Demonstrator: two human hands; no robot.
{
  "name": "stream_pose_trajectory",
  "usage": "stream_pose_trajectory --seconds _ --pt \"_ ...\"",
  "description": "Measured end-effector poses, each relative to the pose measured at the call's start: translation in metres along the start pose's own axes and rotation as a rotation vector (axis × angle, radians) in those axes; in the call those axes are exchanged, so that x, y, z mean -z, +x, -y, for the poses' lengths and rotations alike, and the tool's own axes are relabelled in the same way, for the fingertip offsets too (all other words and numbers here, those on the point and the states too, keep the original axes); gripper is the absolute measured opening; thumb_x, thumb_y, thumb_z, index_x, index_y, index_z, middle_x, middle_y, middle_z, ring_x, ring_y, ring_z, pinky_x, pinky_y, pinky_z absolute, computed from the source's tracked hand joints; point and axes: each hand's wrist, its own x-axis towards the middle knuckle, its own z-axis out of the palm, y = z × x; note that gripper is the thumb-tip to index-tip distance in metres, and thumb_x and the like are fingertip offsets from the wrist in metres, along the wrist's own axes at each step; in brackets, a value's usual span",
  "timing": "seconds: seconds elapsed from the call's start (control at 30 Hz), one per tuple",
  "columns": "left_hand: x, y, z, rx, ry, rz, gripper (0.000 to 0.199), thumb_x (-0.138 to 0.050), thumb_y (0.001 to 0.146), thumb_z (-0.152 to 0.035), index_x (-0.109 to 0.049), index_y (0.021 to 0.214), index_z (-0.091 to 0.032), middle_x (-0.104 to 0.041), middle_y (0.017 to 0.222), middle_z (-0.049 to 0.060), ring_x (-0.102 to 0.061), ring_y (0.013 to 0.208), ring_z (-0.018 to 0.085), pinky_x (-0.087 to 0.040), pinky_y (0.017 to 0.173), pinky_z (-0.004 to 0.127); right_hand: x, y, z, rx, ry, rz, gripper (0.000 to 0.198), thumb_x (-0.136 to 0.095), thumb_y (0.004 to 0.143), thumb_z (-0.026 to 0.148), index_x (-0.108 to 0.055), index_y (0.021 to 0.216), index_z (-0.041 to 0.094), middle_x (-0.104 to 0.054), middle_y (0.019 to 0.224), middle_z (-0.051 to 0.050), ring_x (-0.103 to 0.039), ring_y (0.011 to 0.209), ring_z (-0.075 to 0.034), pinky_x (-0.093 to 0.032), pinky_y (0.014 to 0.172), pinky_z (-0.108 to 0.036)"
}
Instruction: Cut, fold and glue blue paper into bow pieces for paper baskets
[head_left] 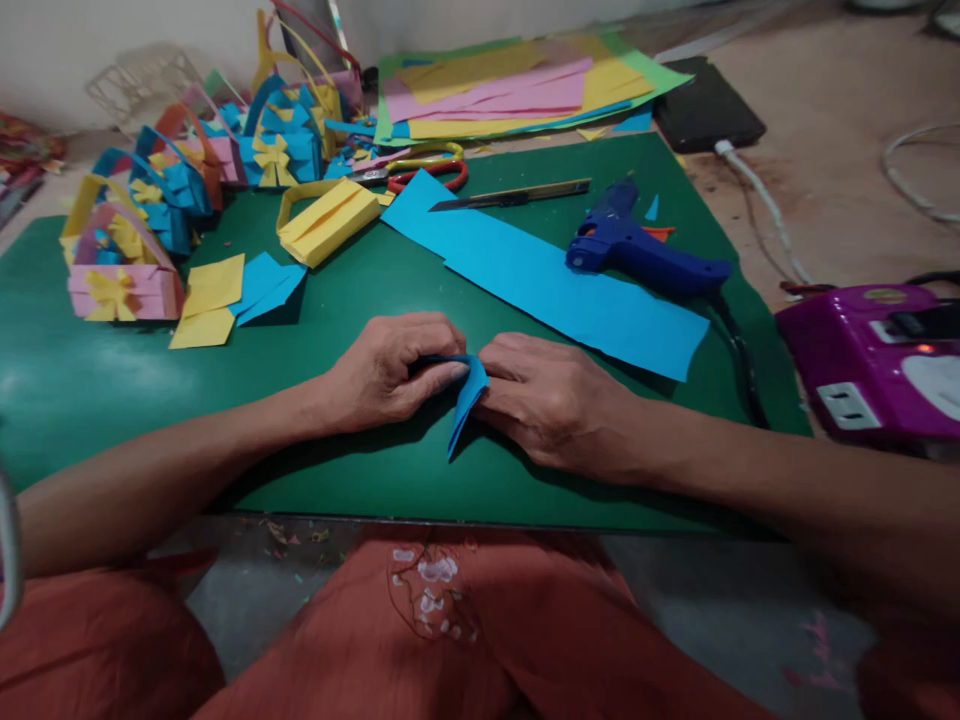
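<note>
A small folded piece of blue paper (470,398) is between my two hands near the front of the green board. My left hand (405,368) pinches its upper part, thumb along the fold. On the other side my right hand (551,395) is closed with its fingers against the paper's right edge. One pointed flap hangs down between the hands. Just beyond them lies a long blue paper strip (555,290), with a blue glue gun (645,245) resting on its far edge. My fingers hide part of the folded paper.
Finished paper baskets (124,290) stand at the left. A yellow paper basket (330,222) lies tipped beside yellow and blue squares (214,285). Scissors (427,170), a cutter knife (517,195) and stacked coloured sheets (510,85) are farther back. A purple power box (877,350) sits right.
</note>
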Motion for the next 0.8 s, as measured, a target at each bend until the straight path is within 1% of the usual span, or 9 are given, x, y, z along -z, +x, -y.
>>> stream_pose_trajectory --seconds 0.33,0.53,0.8 --pt "0.0004 0.0003 -0.0007 -0.008 0.022 0.004 0.019 -0.047 0.089 -0.023 -0.057 0.075 -0.015 -0.064 0.078 0.005 -0.059 0.073 0.012 -0.045 0.068 0.022 -0.0003 0.0000 -0.0003 0.008 0.012 0.009 0.025 -0.036 0.092 0.016 -0.056 0.076 0.018 -0.048 0.069 -0.003 -0.040 0.068 -0.016 -0.035 0.064 -0.030" --pt "0.0004 0.0000 -0.0005 -0.047 0.040 -0.004 0.017 -0.049 0.089 -0.021 -0.057 0.076 -0.014 -0.064 0.078 0.006 -0.059 0.072 0.012 -0.045 0.066 0.021 0.0003 0.0004 -0.0003 0.008 0.016 -0.005 0.026 -0.035 0.092 0.015 -0.056 0.077 0.017 -0.047 0.069 -0.003 -0.039 0.068 -0.016 -0.036 0.063 -0.030" --pt "0.0007 -0.0001 0.0000 -0.067 0.069 -0.006 0.017 -0.048 0.089 -0.022 -0.058 0.077 -0.014 -0.065 0.078 0.006 -0.059 0.072 0.012 -0.046 0.065 0.022 0.0001 0.0003 0.0002 0.013 -0.008 0.002 0.027 -0.036 0.092 0.016 -0.054 0.072 0.018 -0.045 0.067 -0.002 -0.039 0.067 -0.016 -0.035 0.063 -0.029"
